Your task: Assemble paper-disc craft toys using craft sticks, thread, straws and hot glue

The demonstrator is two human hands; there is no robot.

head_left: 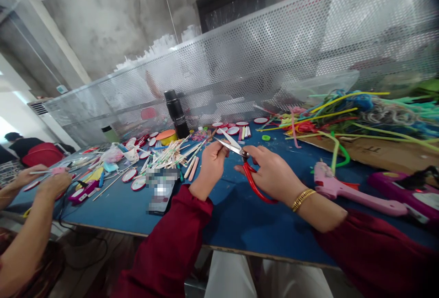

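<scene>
Red-handled scissors [255, 183] are in my right hand [270, 170], its fingers around the handles. Their metal blades stand apart and point left, toward my left hand [211, 165]. The fingers of my left hand are pinched together by the blade tips; what they hold, if anything, is too small to make out. Both hands are raised over the blue table [240, 229]. Left of my left hand, a phone [163, 190] lies on the table, its screen partly blurred. Several short pale sticks [193, 168] lie just behind my left wrist.
A pink glue gun [360, 197] and a purple device [408, 193] lie at right, before colourful pipe cleaners [329, 115] on cardboard. A black bottle [176, 114] stands behind a stick pile [168, 154]. At left, a co-worker's hands [55, 183] work. A perforated metal screen [240, 60] borders the back.
</scene>
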